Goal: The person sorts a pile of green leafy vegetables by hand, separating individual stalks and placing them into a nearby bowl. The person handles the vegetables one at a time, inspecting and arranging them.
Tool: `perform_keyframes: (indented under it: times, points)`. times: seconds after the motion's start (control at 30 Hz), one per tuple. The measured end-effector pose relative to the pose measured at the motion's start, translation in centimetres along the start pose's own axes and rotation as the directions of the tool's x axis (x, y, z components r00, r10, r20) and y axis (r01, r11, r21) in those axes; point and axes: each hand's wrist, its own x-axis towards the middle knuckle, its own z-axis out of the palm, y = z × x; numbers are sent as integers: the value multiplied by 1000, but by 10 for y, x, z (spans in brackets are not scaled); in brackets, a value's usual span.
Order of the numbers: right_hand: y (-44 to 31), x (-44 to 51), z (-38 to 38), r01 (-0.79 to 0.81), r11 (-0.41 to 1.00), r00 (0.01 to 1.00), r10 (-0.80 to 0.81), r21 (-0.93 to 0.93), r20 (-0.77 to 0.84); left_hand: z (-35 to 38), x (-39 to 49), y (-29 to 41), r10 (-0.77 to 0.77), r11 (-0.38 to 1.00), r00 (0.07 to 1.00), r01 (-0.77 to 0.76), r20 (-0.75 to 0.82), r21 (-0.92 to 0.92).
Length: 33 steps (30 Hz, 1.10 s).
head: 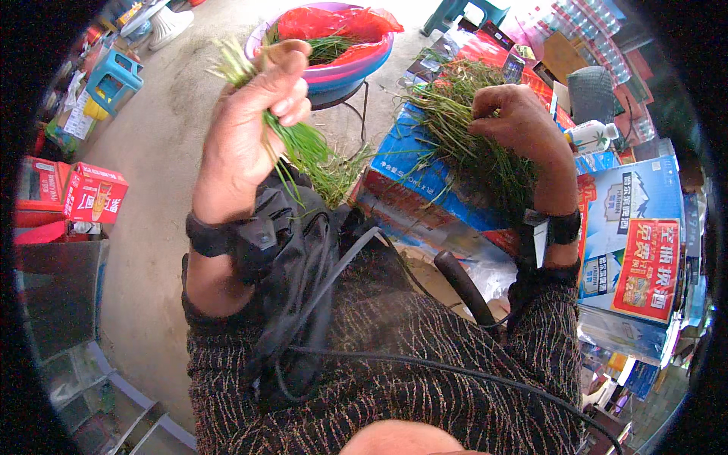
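Note:
My left hand (256, 108) is closed around a bunch of thin green chive-like stalks (304, 145). Their pale ends stick out above the fist, and the green blades hang below it. Over a heap of similar greens (455, 114), my right hand (515, 122) is bent with thumb and fingertips drawn together. Whether a stalk is pinched between them cannot be made out. The heap looks tangled, with some dry, brownish strands, and lies on a blue carton (406, 145). More loose green blades (335, 182) lie beyond my lap, below the bunch.
Ahead, a basin (352, 74) lined with a red plastic bag (364, 25) holds greens and rests on a metal stand (364, 108). Blue plastic stools (115, 79) and a red box (96, 193) are at left. A beer carton (625, 239) and a white bottle (591, 136) are at right.

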Motion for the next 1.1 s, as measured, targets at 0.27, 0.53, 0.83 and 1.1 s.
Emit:
perform_keyframes:
  times: [0.27,0.53,0.83,1.1]
  points:
    - [-10,-9,-17,-158,902,987,142,402,71,22,7,-40,-153,934,979,187,-132,305]
    - [-12,-7,-14,-110,877,994,83,469,77,43,24,-59,-47,854,996,82,-81,514]
    - [-22,-9,-14,-82,915,989,27,395,143,51,28,-63,87,911,987,-24,-134,412]
    - [-28,-9,-11,-64,890,988,-7,451,153,52,21,-54,9,891,1000,-9,3,454]
